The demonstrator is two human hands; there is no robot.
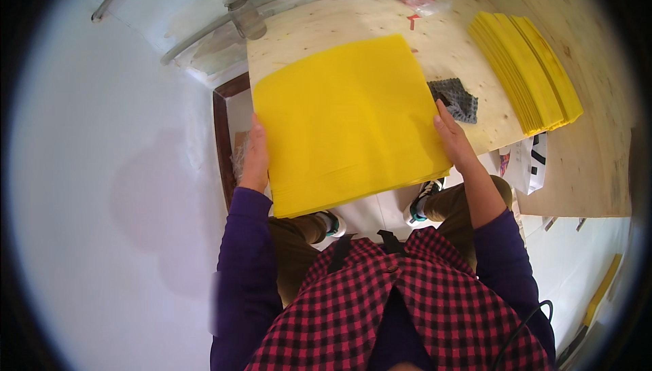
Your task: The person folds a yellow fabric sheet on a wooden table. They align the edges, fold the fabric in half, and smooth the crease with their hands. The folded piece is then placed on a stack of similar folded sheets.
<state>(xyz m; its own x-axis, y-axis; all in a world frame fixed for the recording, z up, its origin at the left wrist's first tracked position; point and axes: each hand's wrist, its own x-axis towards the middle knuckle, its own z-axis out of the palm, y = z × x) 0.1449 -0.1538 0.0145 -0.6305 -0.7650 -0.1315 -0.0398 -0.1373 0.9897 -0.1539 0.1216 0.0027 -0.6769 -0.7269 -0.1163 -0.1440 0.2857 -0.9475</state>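
Stack of yellow sheets (346, 126), head view. The stack lies flat between the two hands, the left hand (256, 157) pressed against its left edge and the right hand (452, 134) gripping its right edge. Its far part overlies the wooden counter (305, 24); its near part projects beyond the counter's front. Whether it rests there cannot be told. To the right: grey mesh cloth (464, 101), just beside; yellow bundle (523, 72), farther off. Beyond: clear plastic bag (422, 1).
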